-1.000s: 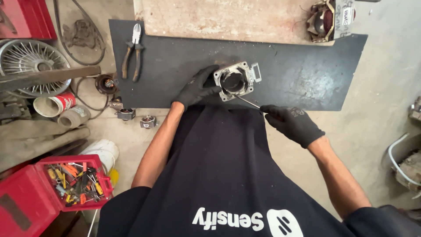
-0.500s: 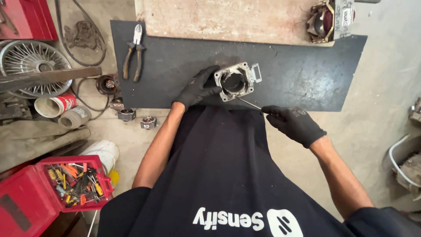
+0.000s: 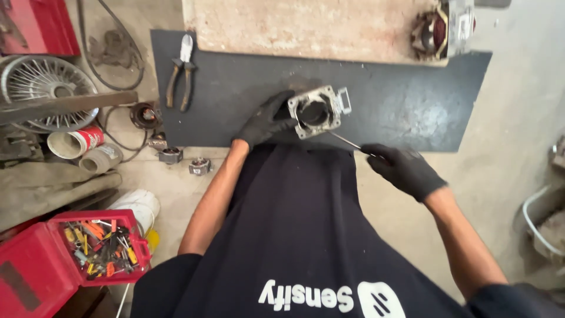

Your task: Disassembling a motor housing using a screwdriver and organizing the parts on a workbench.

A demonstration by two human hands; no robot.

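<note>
Sat on the dark rubber mat [image 3: 406, 112], just ahead of the body: squarish grey metal housing with a round bore [image 3: 318, 109]. Gripped at its near-left edge by the gloved left hand [image 3: 265, 121], fingers closed on it. Pinched in the gloved right hand [image 3: 403, 169]: thin metal rod [image 3: 347, 141], tip touching the housing's lower corner. Best done, by the look of it, with housing pressed flat, rod kept low, steady pressure, no jabbing.
</note>
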